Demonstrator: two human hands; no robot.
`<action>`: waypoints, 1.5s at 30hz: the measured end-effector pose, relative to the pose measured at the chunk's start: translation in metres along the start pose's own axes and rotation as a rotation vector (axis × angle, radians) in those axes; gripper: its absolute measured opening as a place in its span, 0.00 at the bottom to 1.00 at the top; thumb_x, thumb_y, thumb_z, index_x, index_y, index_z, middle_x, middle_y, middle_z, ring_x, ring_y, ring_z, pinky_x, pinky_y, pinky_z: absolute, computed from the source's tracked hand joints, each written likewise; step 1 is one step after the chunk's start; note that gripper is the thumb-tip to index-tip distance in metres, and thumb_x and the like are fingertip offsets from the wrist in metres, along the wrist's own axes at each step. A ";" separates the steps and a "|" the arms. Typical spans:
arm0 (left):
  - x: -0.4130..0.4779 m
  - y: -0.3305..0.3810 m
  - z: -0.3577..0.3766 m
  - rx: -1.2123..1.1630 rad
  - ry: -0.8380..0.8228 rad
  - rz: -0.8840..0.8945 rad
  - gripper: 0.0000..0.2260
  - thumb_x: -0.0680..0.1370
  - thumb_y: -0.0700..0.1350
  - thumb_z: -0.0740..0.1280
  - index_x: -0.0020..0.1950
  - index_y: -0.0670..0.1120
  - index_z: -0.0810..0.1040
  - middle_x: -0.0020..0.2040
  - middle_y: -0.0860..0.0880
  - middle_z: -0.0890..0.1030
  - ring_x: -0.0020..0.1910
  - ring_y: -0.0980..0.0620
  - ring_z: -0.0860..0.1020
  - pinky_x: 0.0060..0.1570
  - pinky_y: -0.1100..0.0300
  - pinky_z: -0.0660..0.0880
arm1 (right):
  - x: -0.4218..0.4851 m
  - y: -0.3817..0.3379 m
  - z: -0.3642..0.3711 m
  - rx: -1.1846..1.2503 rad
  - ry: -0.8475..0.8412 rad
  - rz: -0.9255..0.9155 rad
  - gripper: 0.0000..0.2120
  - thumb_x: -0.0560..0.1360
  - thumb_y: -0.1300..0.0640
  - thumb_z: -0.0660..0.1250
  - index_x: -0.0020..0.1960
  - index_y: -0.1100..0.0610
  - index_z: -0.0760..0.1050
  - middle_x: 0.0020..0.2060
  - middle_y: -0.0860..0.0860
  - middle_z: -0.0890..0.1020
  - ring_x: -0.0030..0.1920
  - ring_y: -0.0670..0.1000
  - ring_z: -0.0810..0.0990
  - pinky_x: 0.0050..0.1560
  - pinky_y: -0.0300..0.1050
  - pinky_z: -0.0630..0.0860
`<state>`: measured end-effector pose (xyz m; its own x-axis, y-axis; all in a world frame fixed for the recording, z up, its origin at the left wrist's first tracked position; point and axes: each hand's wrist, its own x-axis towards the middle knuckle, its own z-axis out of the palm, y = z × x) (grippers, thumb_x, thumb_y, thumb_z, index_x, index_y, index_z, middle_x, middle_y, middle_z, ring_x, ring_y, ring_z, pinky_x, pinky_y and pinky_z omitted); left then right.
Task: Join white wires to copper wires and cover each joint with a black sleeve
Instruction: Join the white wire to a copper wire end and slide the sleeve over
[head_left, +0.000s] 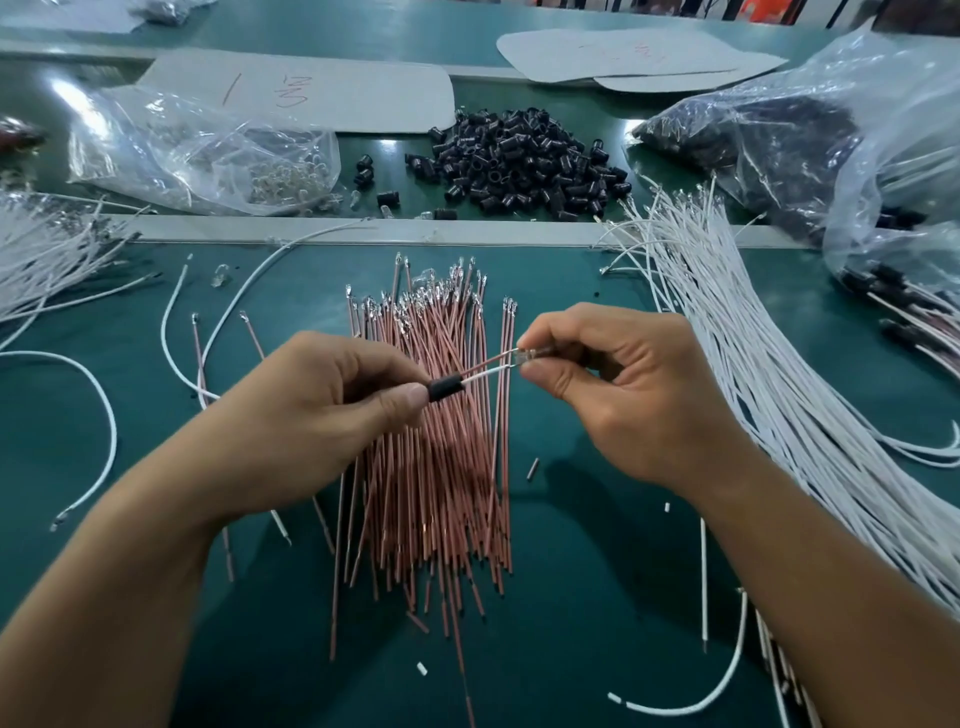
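L hand (311, 415) pinches black sleeve (444, 388) btwn thumb & forefinger. A white wire (485, 372) & copper wire (493, 358) run from it to R hand (623, 384), which pinches their ends at a small clear part. Both are held just over the copper wire pile (431, 493) on green table (597, 571). White wire bundle (779, 405) lies to the R. Sleeve heap (524, 166) sits farther back, w/ clear bag (208, 150) on its L.

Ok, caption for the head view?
Left hand pinches black sleeve on white wire and copper wire; right hand pinches their ends.
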<state>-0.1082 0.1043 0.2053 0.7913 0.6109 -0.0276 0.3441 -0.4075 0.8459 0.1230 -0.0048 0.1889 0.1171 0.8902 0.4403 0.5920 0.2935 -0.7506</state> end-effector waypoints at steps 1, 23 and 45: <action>0.000 0.002 0.002 -0.030 0.018 0.019 0.14 0.72 0.60 0.65 0.46 0.52 0.84 0.38 0.41 0.82 0.40 0.34 0.78 0.43 0.40 0.77 | 0.000 -0.001 0.001 -0.004 -0.009 -0.013 0.06 0.74 0.66 0.75 0.48 0.58 0.84 0.37 0.44 0.81 0.36 0.43 0.77 0.42 0.30 0.71; 0.004 0.006 0.032 -0.226 0.201 0.070 0.09 0.78 0.50 0.65 0.47 0.49 0.84 0.26 0.55 0.68 0.23 0.60 0.62 0.21 0.67 0.59 | -0.003 0.000 0.014 0.180 0.043 0.004 0.10 0.73 0.65 0.76 0.53 0.56 0.85 0.42 0.43 0.86 0.41 0.44 0.84 0.47 0.36 0.78; 0.012 0.001 0.050 0.062 0.386 0.229 0.07 0.81 0.48 0.67 0.52 0.54 0.85 0.37 0.55 0.81 0.36 0.54 0.78 0.35 0.60 0.73 | -0.006 0.007 0.025 0.291 0.007 0.155 0.12 0.79 0.65 0.70 0.62 0.60 0.82 0.49 0.50 0.87 0.46 0.51 0.87 0.52 0.41 0.82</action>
<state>-0.0735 0.0774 0.1789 0.6082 0.7036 0.3674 0.2207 -0.5946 0.7732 0.1062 0.0009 0.1692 0.1940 0.9301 0.3120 0.3139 0.2425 -0.9180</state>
